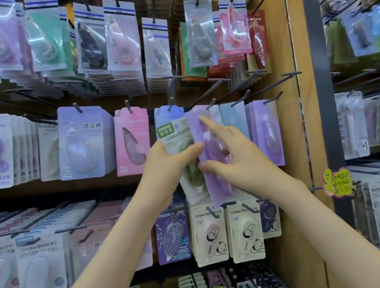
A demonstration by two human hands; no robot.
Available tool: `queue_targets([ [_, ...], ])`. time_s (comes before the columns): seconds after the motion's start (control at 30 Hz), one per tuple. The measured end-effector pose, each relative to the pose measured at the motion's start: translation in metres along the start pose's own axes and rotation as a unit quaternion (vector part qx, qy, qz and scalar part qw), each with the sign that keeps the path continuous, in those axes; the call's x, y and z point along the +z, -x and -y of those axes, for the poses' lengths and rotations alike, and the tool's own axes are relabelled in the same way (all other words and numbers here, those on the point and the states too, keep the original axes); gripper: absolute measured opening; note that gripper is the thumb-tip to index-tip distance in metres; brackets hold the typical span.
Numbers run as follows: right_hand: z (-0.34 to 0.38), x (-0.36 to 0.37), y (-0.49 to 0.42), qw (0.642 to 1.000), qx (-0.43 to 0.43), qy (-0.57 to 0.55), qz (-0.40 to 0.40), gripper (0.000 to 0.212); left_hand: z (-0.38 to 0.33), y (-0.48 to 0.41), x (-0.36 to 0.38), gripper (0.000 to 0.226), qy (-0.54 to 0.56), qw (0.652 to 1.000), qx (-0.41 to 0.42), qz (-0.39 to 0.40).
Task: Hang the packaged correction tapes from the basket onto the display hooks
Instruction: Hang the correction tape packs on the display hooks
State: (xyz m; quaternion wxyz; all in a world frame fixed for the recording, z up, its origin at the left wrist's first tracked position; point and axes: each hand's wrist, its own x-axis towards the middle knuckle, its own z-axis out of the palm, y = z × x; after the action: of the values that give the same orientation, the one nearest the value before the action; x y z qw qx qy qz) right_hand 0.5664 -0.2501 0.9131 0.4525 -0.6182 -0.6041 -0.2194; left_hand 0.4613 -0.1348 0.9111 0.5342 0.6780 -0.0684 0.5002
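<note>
Pinching purple pack (217, 189) in right grip (242, 157), hook (211, 103) at 12 o'clock; clasping green pack (177, 138) in left grip (163, 171), 9 o'clock. Likely light, stiff card, slick blister: hold card edges.

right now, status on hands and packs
Left hand grips green pack. Right hand pinches purple pack, top by hook, unclear if threaded. Behind it, green pack overlaps.

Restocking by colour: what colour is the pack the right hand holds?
Light purple pack; head view.
</note>
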Motion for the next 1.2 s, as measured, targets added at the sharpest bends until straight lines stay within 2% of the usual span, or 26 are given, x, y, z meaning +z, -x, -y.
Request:
queue_targets([
  [0.07,-0.01,-0.014,0.002,1.0,0.024,0.012,-0.01,0.084,0.002,-0.003,0.01,0.024,0.004,1.0,-0.005,0.005],
  [0.23,-0.045,-0.059,0.001,0.978,0.132,0.057,-0.153,0.08,0.005,-0.01,0.029,0.026,0.005,1.0,-0.018,0.013],
  [0.33,-0.067,-0.075,-0.004,0.962,0.171,0.1,-0.19,0.076,0.005,-0.013,0.039,0.023,0.024,0.999,-0.024,0.009],
  [0.53,-0.083,-0.088,-0.022,0.96,0.154,0.134,-0.192,0.074,0.012,-0.016,0.051,0.02,0.02,0.999,-0.031,0.0],
  [0.77,-0.087,-0.096,-0.019,0.951,0.153,0.224,-0.146,0.071,0.013,-0.02,0.061,0.025,0.02,0.999,-0.039,-0.018],
  [0.97,-0.091,-0.091,-0.021,0.958,0.164,0.193,-0.136,0.084,0.013,-0.019,0.068,0.021,0.013,0.999,-0.042,-0.027],
  [1.07,-0.101,-0.084,-0.024,0.958,0.161,0.21,-0.107,0.077,0.013,-0.017,0.068,0.02,0.007,0.999,-0.042,-0.026],
  [1.2,-0.105,-0.083,-0.03,0.959,0.191,0.202,-0.055,0.079,0.011,-0.012,0.064,0.018,-0.011,0.999,-0.042,-0.028],
])
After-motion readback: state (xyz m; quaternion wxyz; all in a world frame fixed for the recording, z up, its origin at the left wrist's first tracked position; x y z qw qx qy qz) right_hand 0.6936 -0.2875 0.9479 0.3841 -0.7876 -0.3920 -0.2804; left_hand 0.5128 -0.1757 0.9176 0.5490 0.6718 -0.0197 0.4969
